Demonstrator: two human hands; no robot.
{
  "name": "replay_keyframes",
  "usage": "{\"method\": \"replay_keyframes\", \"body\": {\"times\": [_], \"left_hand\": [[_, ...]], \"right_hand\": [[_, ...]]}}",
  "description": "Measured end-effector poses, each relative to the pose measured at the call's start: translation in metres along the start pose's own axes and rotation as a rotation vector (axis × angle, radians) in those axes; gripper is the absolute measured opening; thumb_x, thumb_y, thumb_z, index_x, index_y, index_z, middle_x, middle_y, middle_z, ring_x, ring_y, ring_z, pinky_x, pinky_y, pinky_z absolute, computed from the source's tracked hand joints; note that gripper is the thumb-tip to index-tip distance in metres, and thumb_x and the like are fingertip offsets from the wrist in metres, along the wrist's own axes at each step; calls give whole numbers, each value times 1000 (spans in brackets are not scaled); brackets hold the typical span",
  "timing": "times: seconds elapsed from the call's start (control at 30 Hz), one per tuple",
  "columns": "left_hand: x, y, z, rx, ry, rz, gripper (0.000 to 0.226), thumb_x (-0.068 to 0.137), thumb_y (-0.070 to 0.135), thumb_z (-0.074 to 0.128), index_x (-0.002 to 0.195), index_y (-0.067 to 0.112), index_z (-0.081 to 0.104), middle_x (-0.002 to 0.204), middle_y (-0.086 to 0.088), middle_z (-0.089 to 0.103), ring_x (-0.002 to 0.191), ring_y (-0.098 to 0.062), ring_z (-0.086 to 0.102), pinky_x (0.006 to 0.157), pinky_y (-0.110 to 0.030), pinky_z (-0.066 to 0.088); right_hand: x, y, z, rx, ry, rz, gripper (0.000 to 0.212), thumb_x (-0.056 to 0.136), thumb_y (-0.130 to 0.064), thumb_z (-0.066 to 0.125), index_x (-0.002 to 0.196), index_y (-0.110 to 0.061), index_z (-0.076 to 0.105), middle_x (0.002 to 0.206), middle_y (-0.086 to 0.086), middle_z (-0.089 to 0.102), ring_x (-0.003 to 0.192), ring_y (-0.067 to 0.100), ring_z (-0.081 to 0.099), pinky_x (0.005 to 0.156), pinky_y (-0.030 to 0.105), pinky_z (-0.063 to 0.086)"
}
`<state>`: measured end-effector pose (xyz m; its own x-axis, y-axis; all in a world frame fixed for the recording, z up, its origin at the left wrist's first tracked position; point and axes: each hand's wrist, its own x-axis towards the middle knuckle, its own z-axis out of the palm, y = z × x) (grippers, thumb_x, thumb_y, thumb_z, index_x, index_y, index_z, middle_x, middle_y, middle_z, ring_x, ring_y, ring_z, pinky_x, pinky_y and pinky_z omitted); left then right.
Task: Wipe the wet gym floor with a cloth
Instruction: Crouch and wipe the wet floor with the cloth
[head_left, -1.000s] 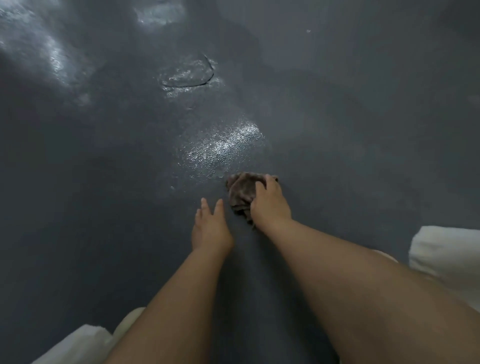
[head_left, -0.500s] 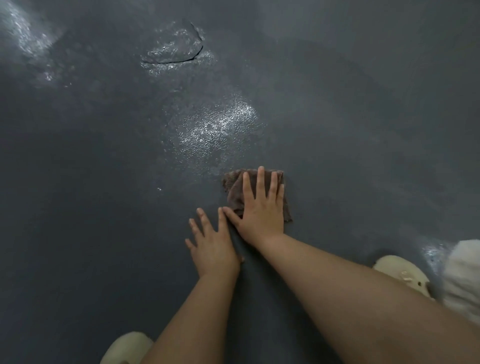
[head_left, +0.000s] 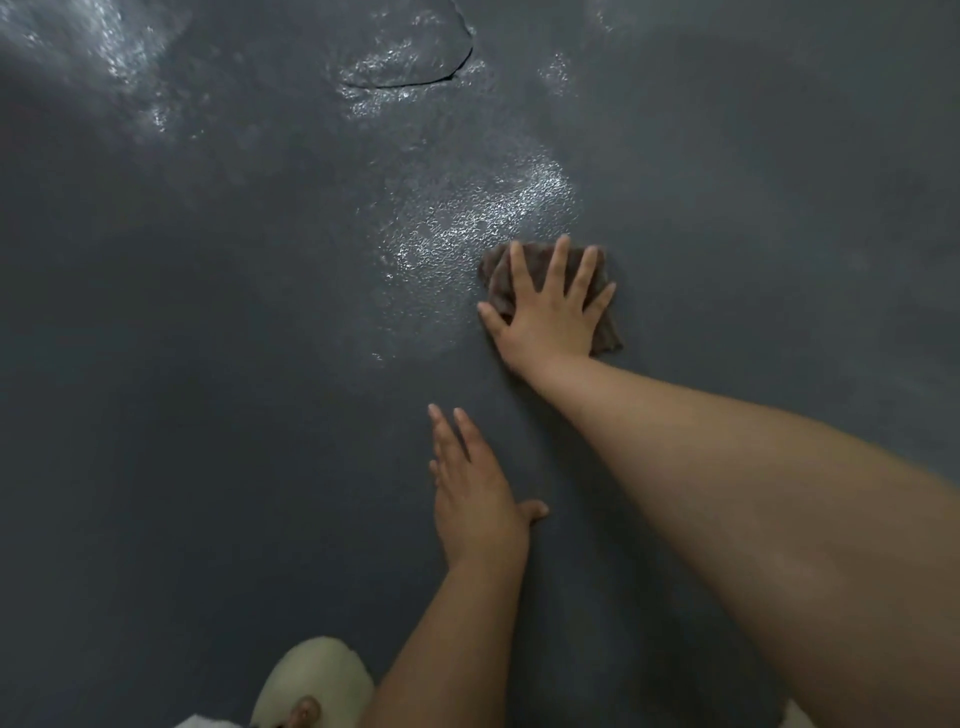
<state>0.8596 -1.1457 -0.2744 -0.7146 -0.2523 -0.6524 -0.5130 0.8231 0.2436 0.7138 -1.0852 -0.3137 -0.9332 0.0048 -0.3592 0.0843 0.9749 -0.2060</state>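
Brown cloth (head_left: 602, 332) is pressed flat under the spread right hand (head_left: 550, 317); the braced, flat left hand (head_left: 475, 499) could slip on the wet floor (head_left: 208, 364).

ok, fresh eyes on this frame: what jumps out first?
The right hand, fingers spread, presses a brown cloth flat on the dark floor at centre. Just left of it glistens a wet patch; nearer the camera the left hand rests open on the floor.

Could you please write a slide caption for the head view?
Right hand presses a brown cloth flat beside a wet patch; left hand rests on the floor.
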Motion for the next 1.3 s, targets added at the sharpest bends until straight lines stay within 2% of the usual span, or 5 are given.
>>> {"method": "replay_keyframes", "body": {"times": [0.37, 0.67, 0.8, 0.93, 1.3], "left_hand": [[-7, -13, 4, -229, 124, -17, 113, 81, 40, 69, 147, 3, -15, 153, -8, -29, 145, -23, -12, 115, -25, 2], [1, 8, -6, -185, 202, 85, 74, 91, 20, 59, 150, 12, 16, 158, -8, 3, 144, -25, 5, 115, -30, 11], [21, 28, -21, -269, 283, 248, 59, 89, 7, 59, 144, 8, 36, 148, -10, 37, 137, -27, 29, 112, -27, 18], [40, 53, -29, -236, 50, 187, 62, 93, 16, 57, 147, 11, 29, 144, -13, 42, 133, -29, 36, 109, -33, 28], [19, 64, -39, -235, 115, 188, 17, 79, 21, 73, 85, 15, 58, 95, -9, 57, 97, -31, 55, 76, -32, 41]], "right_hand": [[-59, 2, 32, 37, 11, -536, 58, 88, -45, 56, 142, -30, 40, 156, 9, 22, 145, 33, 13, 116, 46, 8], [-102, 78, 21, 146, 72, -157, 65, 84, -56, 30, 137, -24, 50, 150, 10, 36, 140, 33, 27, 113, 48, 20], [-97, 81, 3, 335, 225, -97, 47, 89, -39, 41, 115, -11, 67, 125, 13, 61, 116, 34, 55, 99, 40, 41], [-71, 92, -25, 122, 16, -84, 51, 91, -27, 56, 139, -20, 44, 140, 4, 42, 122, 31, 40, 98, 38, 37], [-68, 106, -45, 252, -81, -33, 20, 94, -15, 47, 105, -21, 62, 118, 4, 49, 106, 25, 53, 81, 33, 42]]}}
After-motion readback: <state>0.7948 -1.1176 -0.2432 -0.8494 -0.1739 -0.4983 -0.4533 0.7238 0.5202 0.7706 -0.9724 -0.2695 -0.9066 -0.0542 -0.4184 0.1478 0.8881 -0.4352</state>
